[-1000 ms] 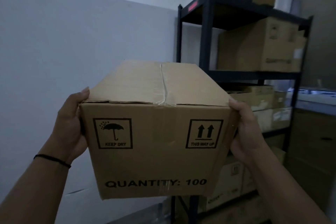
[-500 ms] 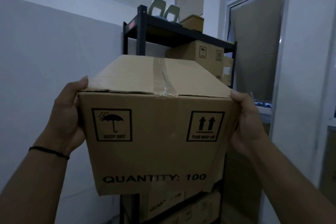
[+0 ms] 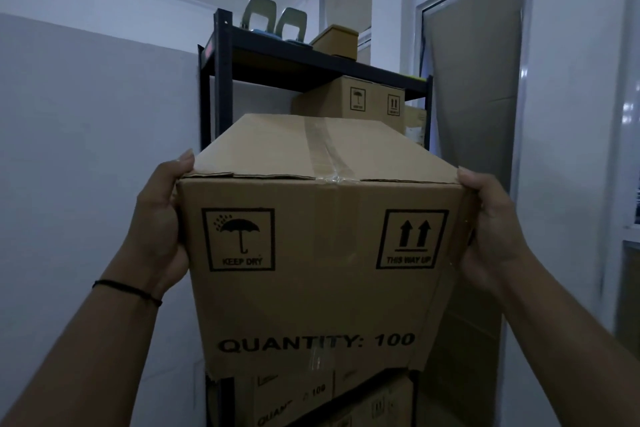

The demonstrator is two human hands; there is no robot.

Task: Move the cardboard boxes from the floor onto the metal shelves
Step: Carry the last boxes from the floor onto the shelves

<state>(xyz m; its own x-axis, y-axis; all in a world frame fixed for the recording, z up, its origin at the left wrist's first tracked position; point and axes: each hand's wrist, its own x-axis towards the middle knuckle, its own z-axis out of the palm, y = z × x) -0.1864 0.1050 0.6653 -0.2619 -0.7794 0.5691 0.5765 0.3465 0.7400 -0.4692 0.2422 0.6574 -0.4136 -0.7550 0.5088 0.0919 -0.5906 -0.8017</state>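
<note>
A taped cardboard box [image 3: 318, 281] printed "KEEP DRY", "THIS WAY UP" and "QUANTITY: 100" fills the middle of the head view, held up at chest height. My left hand [image 3: 157, 229] grips its left side with the thumb on the top edge. My right hand [image 3: 491, 229] grips its right side the same way. Directly behind the box stands the black metal shelf unit [image 3: 220, 80]. Another box [image 3: 363, 102] sits on its upper shelf, and more boxes [image 3: 311, 399] show on a lower shelf under the held one.
A small box [image 3: 336, 42] and two grey chair backs [image 3: 273, 22] sit on the shelf's top. A white wall [image 3: 97, 149] runs along the left. A covered window or door panel [image 3: 474, 80] and a white frame stand at the right.
The view has swung so the shelf unit now sits straight behind the box and closer. The box stays held between both hands in the same grip.
</note>
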